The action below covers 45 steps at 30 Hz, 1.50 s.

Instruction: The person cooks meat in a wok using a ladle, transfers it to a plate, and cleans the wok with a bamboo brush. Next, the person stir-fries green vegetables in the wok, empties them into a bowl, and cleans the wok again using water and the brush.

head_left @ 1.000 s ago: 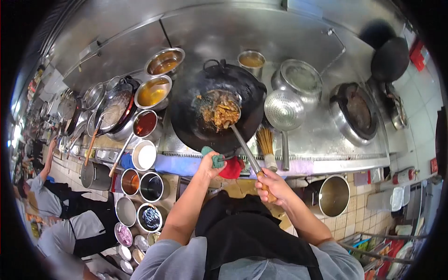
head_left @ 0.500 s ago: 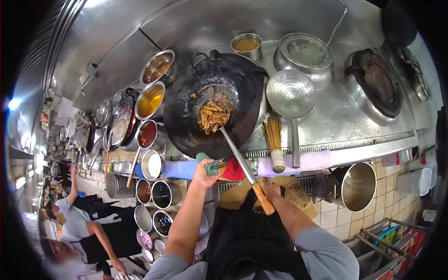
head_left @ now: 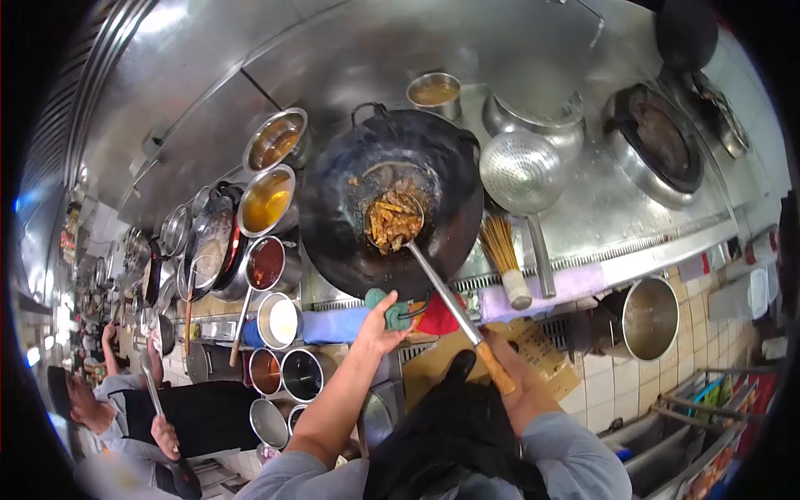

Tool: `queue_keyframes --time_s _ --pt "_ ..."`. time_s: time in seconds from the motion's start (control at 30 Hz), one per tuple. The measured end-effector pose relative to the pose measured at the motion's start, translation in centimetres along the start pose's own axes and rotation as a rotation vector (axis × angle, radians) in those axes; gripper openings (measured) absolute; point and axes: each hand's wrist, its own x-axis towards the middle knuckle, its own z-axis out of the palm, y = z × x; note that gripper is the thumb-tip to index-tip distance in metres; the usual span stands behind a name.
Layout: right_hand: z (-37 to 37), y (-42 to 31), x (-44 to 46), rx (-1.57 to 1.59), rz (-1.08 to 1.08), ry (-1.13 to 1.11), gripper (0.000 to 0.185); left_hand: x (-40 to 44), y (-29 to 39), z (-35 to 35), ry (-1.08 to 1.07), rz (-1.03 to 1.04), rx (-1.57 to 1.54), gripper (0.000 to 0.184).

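Observation:
A black wok (head_left: pixel 333 242) rests on the range in front of me, tilted toward me. My left hand (head_left: pixel 387 329) is closed around a green cloth (head_left: pixel 377 298) at the wok's near handle. Browned, sauced food pieces (head_left: pixel 393 221) fill the bowl of a long ladle (head_left: pixel 442 287) inside the wok. The ladle's wooden handle (head_left: pixel 497 367) slants down to my right hand (head_left: pixel 498 343), which is closed at it; most of its fingers are hidden. A red cloth (head_left: pixel 440 317) lies beside the left hand, under the wok's rim.
At right are a perforated strainer (head_left: pixel 521 171), a bamboo brush (head_left: pixel 504 250) and a covered pot (head_left: pixel 654 142). Bowls of yellow liquid (head_left: pixel 267 202) and red sauce (head_left: pixel 266 263) stand left. A large pot (head_left: pixel 650 321) sits lower right. A co-worker (head_left: pixel 192 417) is at the left.
The wok has shifted slightly and tips more toward me, with my left hand still at its handle. The ladle of food remains inside. The co-worker now holds up a long-handled utensil.

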Motion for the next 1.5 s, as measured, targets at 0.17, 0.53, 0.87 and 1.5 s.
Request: queue_keyframes --time_s 0.17,0.53,0.87,1.5 --pt "-3.6 -0.3 -6.8 1.213 -0.101 -0.398 0.054 0.7 0.1 -0.5 -0.092 0.002 0.067 0.023" --pt "-6.5 -18.6 -20.7 1.467 -0.494 -0.201 0.006 4.9 3.6 -3.0 -0.166 0.216 0.356 0.007" --pt "3.0 -10.9 -45.9 1.923 -0.549 -0.058 0.009 -11.3 -6.5 -1.7 -0.440 -0.577 0.521 0.026" --pt "26.1 -9.5 -65.0 2.083 0.131 1.924 0.045 -15.8 -36.1 3.3 -0.500 -1.248 1.203 0.020"
